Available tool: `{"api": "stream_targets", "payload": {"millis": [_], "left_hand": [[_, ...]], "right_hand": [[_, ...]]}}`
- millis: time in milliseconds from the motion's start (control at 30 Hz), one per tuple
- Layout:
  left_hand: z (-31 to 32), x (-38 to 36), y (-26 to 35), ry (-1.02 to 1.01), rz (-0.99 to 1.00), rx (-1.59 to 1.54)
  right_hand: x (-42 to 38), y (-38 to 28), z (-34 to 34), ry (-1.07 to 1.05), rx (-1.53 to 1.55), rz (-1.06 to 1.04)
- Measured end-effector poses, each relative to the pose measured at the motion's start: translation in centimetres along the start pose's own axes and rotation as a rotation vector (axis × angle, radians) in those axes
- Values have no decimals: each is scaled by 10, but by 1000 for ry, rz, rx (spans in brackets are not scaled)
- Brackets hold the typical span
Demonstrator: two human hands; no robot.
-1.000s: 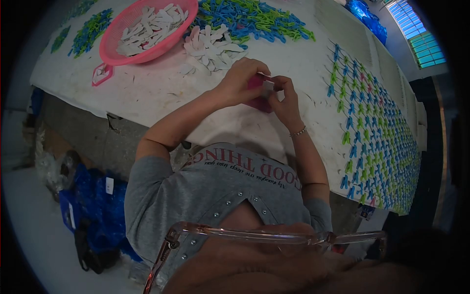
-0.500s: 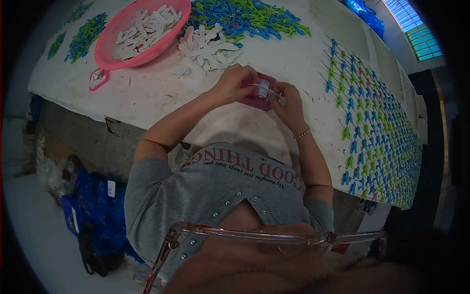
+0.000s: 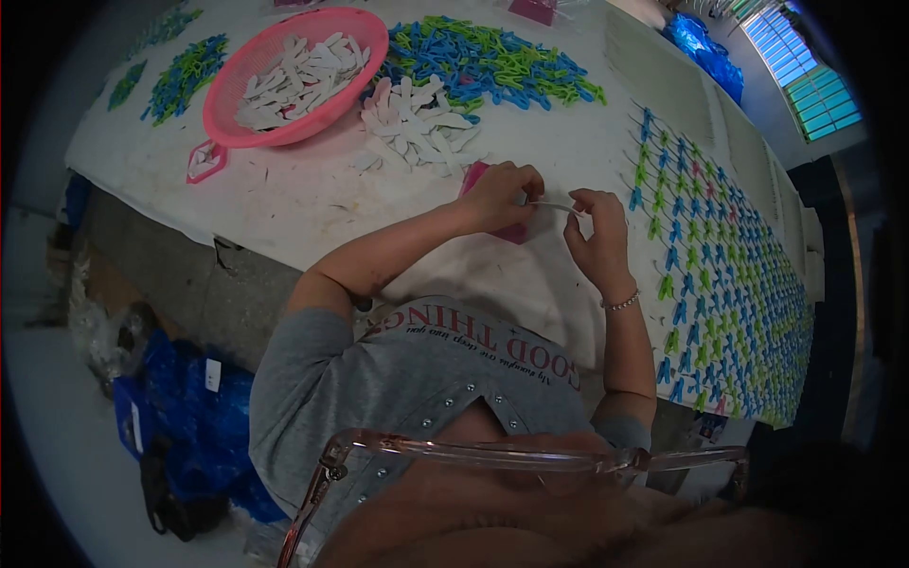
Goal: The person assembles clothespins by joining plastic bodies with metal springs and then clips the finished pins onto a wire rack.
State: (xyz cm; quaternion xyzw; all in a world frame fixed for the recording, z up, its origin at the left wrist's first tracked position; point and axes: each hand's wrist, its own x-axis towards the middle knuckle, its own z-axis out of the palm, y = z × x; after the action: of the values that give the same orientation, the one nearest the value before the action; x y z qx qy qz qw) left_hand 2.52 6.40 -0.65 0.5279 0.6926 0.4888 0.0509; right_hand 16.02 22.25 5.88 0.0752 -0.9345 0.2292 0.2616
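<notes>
Pink plastic shows under the left hand (image 3: 500, 194), which is curled over a small pink holder (image 3: 476, 176) on the white table (image 3: 284, 194), seemingly pinning it down so it cannot slide. Between both hands runs a thin white strip (image 3: 554, 204): the left fingers pinch one end at the holder, and the right hand (image 3: 598, 237), fingers bent and closed on the far end, holds it out level, likely to keep it taut. Loose white pieces (image 3: 417, 118) lie just beyond, beside a pink basket (image 3: 294, 76) of the same, within easy reach; finished blue and green clips (image 3: 720, 246) stand in rows to the right. Half a second ago the hands were close together over the holder; now the right hand has drawn away to the right, stretching the strip out.
</notes>
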Motion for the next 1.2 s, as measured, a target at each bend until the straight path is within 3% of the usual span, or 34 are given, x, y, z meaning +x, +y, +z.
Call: {"api": "stream_targets", "payload": {"millis": [67, 100, 167, 333, 567, 633, 867, 1067, 1200], "left_hand": [[-13, -5, 6, 85, -178, -146], [-17, -9, 7, 87, -171, -143], [-23, -22, 5, 226, -329, -500], [-27, -43, -12, 316, -306, -465], [-35, -48, -18, 377, -293, -479], [-37, -49, -20, 379, -290, -474], [-42, -48, -18, 361, -321, -571], [-42, -47, -14, 321, -441, -824], [-41, -45, -6, 339, -447, -870]], "right_hand": [[8, 2, -3, 1, 142, 69], [14, 10, -3, -38, 198, 123], [27, 33, 8, -77, 253, 179], [75, 99, 79, -264, -11, 147], [152, 117, 141, -244, -263, 60], [162, 118, 152, -331, -364, 119], [150, 110, 141, -307, -406, 140], [102, 89, 80, -131, -38, 196], [50, 45, 43, 114, 775, 468]]}}
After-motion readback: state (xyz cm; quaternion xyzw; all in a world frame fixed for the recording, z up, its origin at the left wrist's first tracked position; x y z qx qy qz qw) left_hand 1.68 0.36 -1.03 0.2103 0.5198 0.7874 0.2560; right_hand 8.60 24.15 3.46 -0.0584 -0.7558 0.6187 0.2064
